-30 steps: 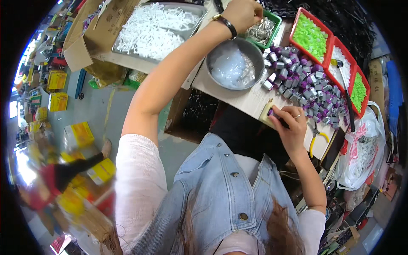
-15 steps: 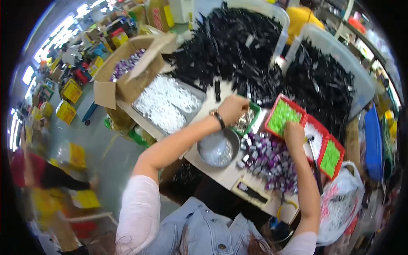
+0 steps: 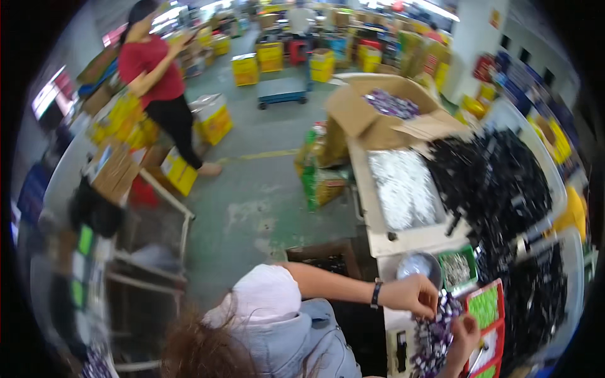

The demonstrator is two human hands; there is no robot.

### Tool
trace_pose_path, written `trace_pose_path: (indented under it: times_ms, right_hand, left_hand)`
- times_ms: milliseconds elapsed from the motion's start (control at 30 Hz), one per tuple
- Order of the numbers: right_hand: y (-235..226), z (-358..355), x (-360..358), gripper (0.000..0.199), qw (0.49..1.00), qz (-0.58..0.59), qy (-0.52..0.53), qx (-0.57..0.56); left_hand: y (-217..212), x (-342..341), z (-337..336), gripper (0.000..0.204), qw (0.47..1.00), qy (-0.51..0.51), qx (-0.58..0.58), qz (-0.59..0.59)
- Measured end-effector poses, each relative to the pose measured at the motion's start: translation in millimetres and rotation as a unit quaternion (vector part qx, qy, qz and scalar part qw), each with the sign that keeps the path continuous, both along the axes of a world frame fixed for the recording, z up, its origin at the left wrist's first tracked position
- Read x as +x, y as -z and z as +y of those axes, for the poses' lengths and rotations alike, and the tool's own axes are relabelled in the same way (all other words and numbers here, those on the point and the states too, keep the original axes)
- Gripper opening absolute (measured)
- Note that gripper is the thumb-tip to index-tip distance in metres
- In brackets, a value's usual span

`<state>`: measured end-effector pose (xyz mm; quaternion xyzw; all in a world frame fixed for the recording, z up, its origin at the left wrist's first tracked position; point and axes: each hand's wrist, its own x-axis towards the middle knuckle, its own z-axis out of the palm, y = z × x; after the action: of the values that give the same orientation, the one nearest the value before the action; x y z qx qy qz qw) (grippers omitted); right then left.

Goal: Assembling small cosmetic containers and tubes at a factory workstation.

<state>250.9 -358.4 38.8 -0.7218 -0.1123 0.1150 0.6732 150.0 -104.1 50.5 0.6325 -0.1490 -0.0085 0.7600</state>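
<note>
My left hand (image 3: pixel 413 296), a dark band on its wrist, hovers at the upper edge of a pile of small purple and silver pieces (image 3: pixel 435 343). Its fingers are pinched together; anything between them is too small to make out. Close by on the right, my right hand (image 3: pixel 465 334) is also pinched over the pile, its contents not visible. Beyond the left hand are a round metal bowl (image 3: pixel 435 272) of clear bits and a green tray (image 3: pixel 473 264) of small metal parts. Beside the right hand stand red trays (image 3: pixel 501 309) with green pieces (image 3: pixel 484 307) and white pieces.
A grey tray (image 3: pixel 437 205) of white pieces and an open cardboard box (image 3: pixel 351 113) stand farther along the table. Black strips (image 3: pixel 498 176) heap up on the right, spilling from clear bins. A person in red (image 3: pixel 151 69) stands at the far left, past a metal-framed rack (image 3: pixel 189 233).
The view has swung left, showing more floor. My left hand has come away from the green tray and my right from the green pieces; both are now close together over the purple pile.
</note>
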Motion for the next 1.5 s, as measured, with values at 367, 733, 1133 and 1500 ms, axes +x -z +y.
trace_pose_path:
  times_ms: [367,733,1133,1500]
  right_hand:
    - [-9.5,78.8,-133.2,0.021,0.980,-0.132,0.150,-0.016]
    - [-28.2,55.8,-135.8,0.017,0.939,-0.130,0.317,0.004]
    - [-19.2,-8.0,-141.5,0.022,0.879,-0.277,0.352,-0.162]
    - [7.2,21.7,-125.0,0.020,0.933,-0.100,0.337,0.075]
  left_hand:
    - [37.4,-33.5,-31.2,0.014,0.978,-0.013,-0.203,0.054]
    - [-3.4,3.2,-58.5,0.015,0.990,0.044,-0.126,-0.051]
    - [16.2,34.2,-134.7,0.014,0.984,0.101,-0.103,-0.107]
    - [34.0,16.2,-120.7,0.019,0.998,0.008,-0.058,-0.011]
